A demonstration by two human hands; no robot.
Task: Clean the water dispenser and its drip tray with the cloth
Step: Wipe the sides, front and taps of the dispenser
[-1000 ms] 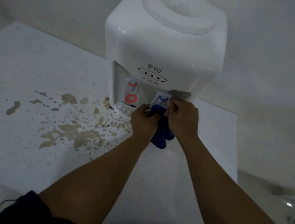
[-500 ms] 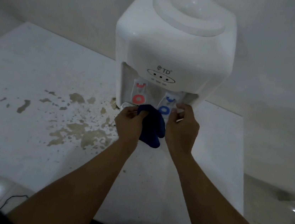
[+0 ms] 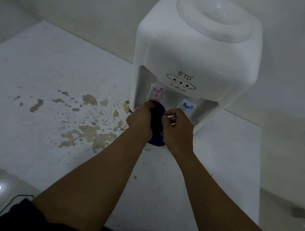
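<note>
At the back right of the worktop: the dispenser stands upright against the wall, its tap recess facing the person.
Cloth: the dark blue cloth hangs bunched between the two hands, its top pressed up under the red tap, its tail trailing down toward the worktop.
Left hand: the left hand grips the cloth, fingers curled round its upper part, at the left side of the recess.
Right hand: the right hand has its fingers curled and pinches something pale just right of the cloth; whether that is the tray's edge I cannot tell.
Tray: mostly hidden behind the hands, at the foot of the recess.
Blue tap: the blue tap sits above and just beyond the right hand, uncovered.
Key relation: the recess runs left to right straight ahead of both hands; the left hand is nearer the red tap, the right nearer the blue.
Likely step: wiping the red tap.
Worktop: brown stains spread left of the dispenser.
</note>
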